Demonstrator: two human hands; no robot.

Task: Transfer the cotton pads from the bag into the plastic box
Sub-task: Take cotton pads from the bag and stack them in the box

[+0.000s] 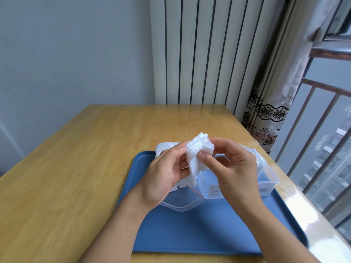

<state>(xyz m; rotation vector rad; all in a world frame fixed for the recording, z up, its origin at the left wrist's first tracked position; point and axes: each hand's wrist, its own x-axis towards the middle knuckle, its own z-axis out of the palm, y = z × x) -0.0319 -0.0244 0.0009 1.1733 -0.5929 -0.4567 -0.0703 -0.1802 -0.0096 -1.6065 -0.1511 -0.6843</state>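
A bunch of white cotton pads (pixel 197 152) is held up above the tray, pinched between my left hand (pixel 163 173) and my right hand (pixel 233 168). Below my left hand lies the clear zip bag (pixel 182 201) with a red seal line, its mouth toward me; more white pads (pixel 165 147) show at its far end. The clear plastic box (pixel 267 179) stands on the right side of the tray, mostly behind my right hand, with crumpled clear plastic (pixel 256 154) at its far rim. What lies inside the box is hidden.
Everything sits on a blue tray (pixel 190 234) on a wooden table (pixel 76 168). A radiator (pixel 199 50) and grey wall stand behind the table. A patterned curtain (pixel 269 111) and a railed window (pixel 322 139) run along the right edge.
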